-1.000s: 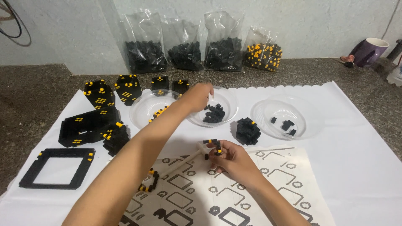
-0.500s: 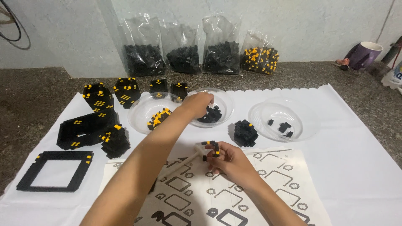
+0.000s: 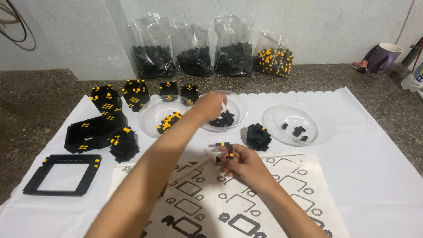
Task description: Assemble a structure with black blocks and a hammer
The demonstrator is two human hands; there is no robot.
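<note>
Head view: the left hand [image 3: 210,105] reaches over the middle clear bowl [image 3: 238,105], fingers bunched down at the small black bricks [image 3: 222,119] inside; whether it has pinched one, I cannot tell. Just in front of that bowl, the right hand [image 3: 242,164] pinches a small black-and-yellow brick strip [image 3: 225,147] above the printed instruction sheet [image 3: 282,198]. Right of that bowl sits a black brick cluster [image 3: 258,136], left of it a bowl with yellow-and-black bricks [image 3: 168,121].

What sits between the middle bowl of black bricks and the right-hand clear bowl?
In the head view, a small black brick cluster sits on the white cloth between the middle bowl and right bowl.
</note>
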